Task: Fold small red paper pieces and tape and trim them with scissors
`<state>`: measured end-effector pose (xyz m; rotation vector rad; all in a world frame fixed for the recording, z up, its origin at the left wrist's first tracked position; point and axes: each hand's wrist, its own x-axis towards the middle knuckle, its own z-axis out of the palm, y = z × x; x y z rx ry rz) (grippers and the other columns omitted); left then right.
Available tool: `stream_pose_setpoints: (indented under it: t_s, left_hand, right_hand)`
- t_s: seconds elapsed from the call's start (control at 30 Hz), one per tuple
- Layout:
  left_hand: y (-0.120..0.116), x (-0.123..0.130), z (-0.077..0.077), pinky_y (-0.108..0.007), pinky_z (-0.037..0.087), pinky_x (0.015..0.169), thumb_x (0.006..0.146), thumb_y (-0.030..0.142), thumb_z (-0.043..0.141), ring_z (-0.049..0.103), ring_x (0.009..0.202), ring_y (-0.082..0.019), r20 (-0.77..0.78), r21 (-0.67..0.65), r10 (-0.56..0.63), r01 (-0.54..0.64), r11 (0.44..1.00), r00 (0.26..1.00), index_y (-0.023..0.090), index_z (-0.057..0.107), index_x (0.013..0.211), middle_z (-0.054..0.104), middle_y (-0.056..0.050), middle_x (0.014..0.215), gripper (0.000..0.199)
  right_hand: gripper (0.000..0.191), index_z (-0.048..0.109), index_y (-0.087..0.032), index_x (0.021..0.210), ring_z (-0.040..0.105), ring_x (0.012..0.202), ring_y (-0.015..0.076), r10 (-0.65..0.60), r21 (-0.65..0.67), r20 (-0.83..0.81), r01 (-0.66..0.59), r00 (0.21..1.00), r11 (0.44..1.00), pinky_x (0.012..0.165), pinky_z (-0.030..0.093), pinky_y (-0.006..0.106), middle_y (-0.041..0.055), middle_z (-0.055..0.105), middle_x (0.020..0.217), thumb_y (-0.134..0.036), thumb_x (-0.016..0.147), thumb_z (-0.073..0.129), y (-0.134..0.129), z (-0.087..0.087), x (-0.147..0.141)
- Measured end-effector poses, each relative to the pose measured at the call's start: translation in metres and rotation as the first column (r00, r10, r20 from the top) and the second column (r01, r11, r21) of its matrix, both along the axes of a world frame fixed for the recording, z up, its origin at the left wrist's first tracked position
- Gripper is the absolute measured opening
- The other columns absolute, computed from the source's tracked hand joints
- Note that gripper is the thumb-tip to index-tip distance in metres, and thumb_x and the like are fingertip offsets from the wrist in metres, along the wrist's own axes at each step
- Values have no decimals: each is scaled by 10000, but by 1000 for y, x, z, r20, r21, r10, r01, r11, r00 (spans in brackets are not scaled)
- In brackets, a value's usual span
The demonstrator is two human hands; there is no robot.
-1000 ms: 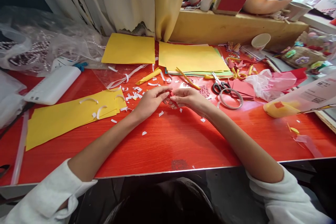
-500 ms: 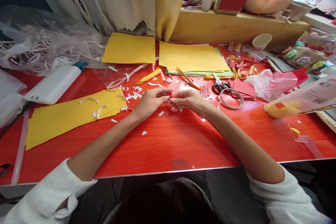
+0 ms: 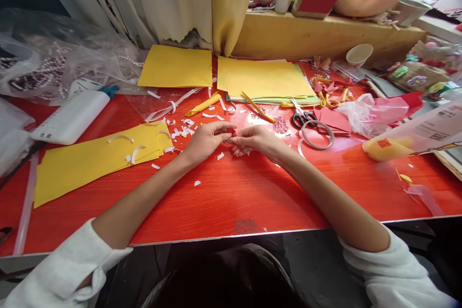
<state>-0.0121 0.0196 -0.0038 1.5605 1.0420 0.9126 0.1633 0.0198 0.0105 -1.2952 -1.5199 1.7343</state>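
Note:
My left hand [image 3: 209,140] and my right hand [image 3: 252,140] meet fingertip to fingertip above the middle of the red table [image 3: 231,202]. Between them is a small piece of red paper [image 3: 233,133], mostly covered by the fingers; its shape does not show. Both hands are closed, pinching it. White paper scraps [image 3: 185,131] lie scattered left of my left hand. To the right of my right hand are black-handled scissors [image 3: 302,118], a roll of tape [image 3: 331,140] and a stack of red paper squares [image 3: 335,122].
Yellow paper strips [image 3: 90,156] lie at left, beside a white device [image 3: 72,118]. Yellow sheets [image 3: 260,77] are stacked at the back. Crumpled pink tissue [image 3: 382,110] and a clear plastic bag [image 3: 415,130] stand at right. A paper cup [image 3: 360,54] is behind.
My fingers have shifted slightly on the red paper, and less of it shows now; the pointed end that stuck out below is hidden. The view has moved a little.

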Motion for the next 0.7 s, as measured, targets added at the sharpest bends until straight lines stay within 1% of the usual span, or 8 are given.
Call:
stream_pose_setpoints:
  t_s: [0.13, 0.23, 0.3, 0.37, 0.47, 0.6, 0.7]
  left_hand:
    - [0, 0, 3, -275, 472, 760, 764, 272, 576, 613, 787, -145, -32, -8, -14, 14, 1000, 999, 144, 642, 1005, 672, -48, 900, 281]
    - [-1, 0, 4, -254, 458, 699, 772, 329, 574, 586, 721, -130, -74, 25, 8, -6, 1000, 997, 146, 640, 898, 655, -32, 820, 231]
    - [-2, 0, 5, -240, 442, 666, 779, 334, 564, 563, 683, -119, -99, 53, 27, -22, 998, 995, 146, 630, 827, 638, -22, 766, 205]
    - [-3, 0, 6, -234, 431, 647, 782, 335, 559, 545, 651, -111, -119, 75, 41, -32, 997, 992, 147, 618, 796, 624, -15, 729, 198]
    - [-4, 1, 8, -233, 427, 625, 783, 332, 553, 532, 612, -105, -142, 90, 59, -46, 995, 988, 149, 602, 780, 607, -9, 690, 189]
    - [-3, 1, 6, -225, 429, 595, 788, 307, 540, 537, 582, -99, -152, 90, 76, -62, 994, 985, 158, 576, 743, 592, -1, 669, 160]
    - [-1, 2, 3, -215, 425, 554, 781, 288, 540, 536, 553, -93, -117, 46, 84, -79, 996, 990, 156, 566, 726, 581, 2, 657, 145]
  right_hand:
    - [269, 694, -103, 758, 635, 557, 118, -15, 54, 23, 14, 1000, 998, 530, 495, 205, 65, 685, 639, -369, 726, 707, -1, -1, -4]
    - [239, 694, -114, 774, 625, 549, 105, 5, 88, 33, -8, 999, 996, 535, 490, 201, 48, 683, 641, -352, 753, 682, -2, 0, -5]
    - [249, 695, -113, 784, 633, 571, 105, 60, 68, 60, -64, 996, 996, 558, 501, 206, 52, 691, 678, -360, 762, 670, -2, 3, -4]
    - [273, 690, -106, 781, 651, 604, 120, 140, 10, 87, -141, 986, 990, 596, 522, 228, 68, 700, 722, -377, 751, 678, -3, 7, -2]
    - [301, 658, -99, 710, 656, 589, 133, 210, -34, 93, -208, 973, 978, 592, 531, 248, 81, 698, 710, -397, 721, 703, -5, 12, -2]
    - [330, 605, -115, 622, 628, 515, 123, 178, 20, 106, -181, 978, 983, 520, 504, 233, 59, 670, 618, -415, 705, 713, -8, 14, -6]
    - [338, 577, -126, 594, 624, 508, 121, 183, 37, 115, -188, 976, 981, 507, 495, 228, 50, 665, 609, -414, 700, 716, -7, 12, -6]
